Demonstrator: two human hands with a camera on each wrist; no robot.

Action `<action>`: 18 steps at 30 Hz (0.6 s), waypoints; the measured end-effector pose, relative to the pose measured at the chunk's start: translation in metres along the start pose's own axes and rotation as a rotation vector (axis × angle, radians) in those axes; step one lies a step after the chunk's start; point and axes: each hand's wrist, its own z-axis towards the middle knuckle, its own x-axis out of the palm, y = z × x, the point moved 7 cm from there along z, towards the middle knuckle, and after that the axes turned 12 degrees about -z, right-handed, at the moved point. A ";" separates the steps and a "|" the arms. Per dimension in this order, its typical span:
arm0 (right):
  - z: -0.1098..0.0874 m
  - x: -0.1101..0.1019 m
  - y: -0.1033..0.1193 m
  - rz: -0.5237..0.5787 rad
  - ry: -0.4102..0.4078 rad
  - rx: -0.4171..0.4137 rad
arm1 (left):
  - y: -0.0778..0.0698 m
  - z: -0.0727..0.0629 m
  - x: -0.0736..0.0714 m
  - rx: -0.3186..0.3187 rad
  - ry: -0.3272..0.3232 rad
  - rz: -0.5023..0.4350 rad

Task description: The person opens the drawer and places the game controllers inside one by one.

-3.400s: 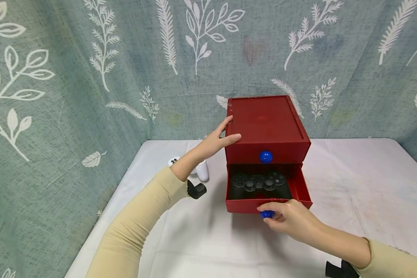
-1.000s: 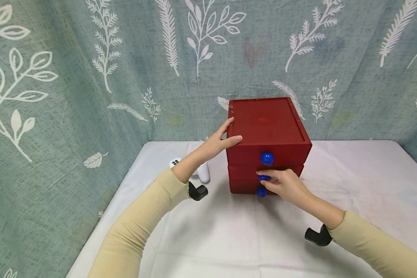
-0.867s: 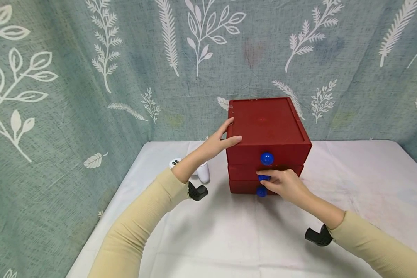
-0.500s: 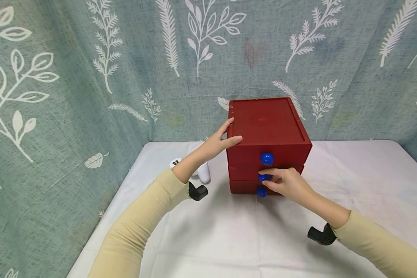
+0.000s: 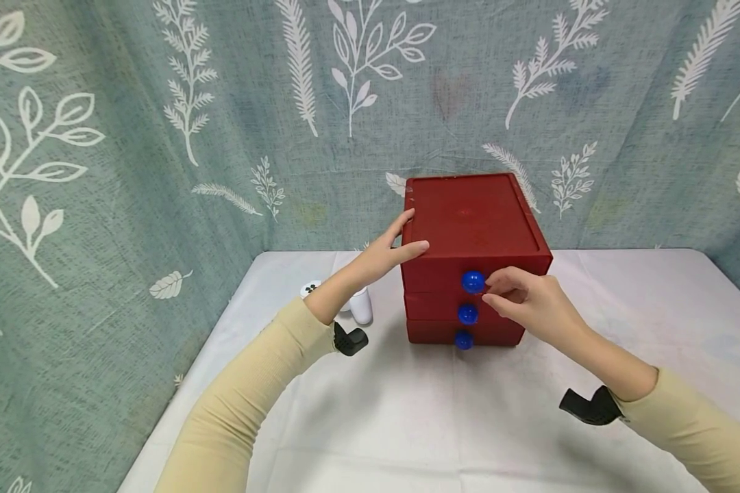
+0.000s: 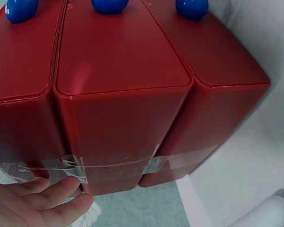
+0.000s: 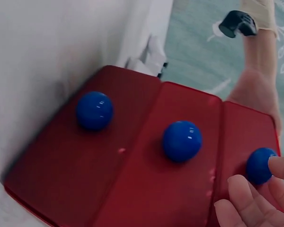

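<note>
A red drawer box with three stacked drawers, all closed, stands on the table. Each front carries a round blue knob: the top knob, the middle knob and the bottom knob. My left hand rests with spread fingers on the box's upper left edge; in the left wrist view its fingers lie along the taped side. Beside the top knob is my right hand, thumb and fingers loosely bent, holding nothing. In the right wrist view its thumb overlaps that knob.
A white game controller lies on the white-covered table left of the box, partly hidden behind my left forearm. A green leaf-patterned curtain hangs behind and to the left.
The middle drawer, earlier pulled out with a black game controller inside, is now pushed in. My right hand has let go of its knob and moved up beside the top knob. Left hand unchanged.
</note>
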 end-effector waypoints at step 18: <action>0.014 0.004 0.008 0.069 0.100 0.018 | 0.003 0.003 -0.005 -0.034 0.028 -0.071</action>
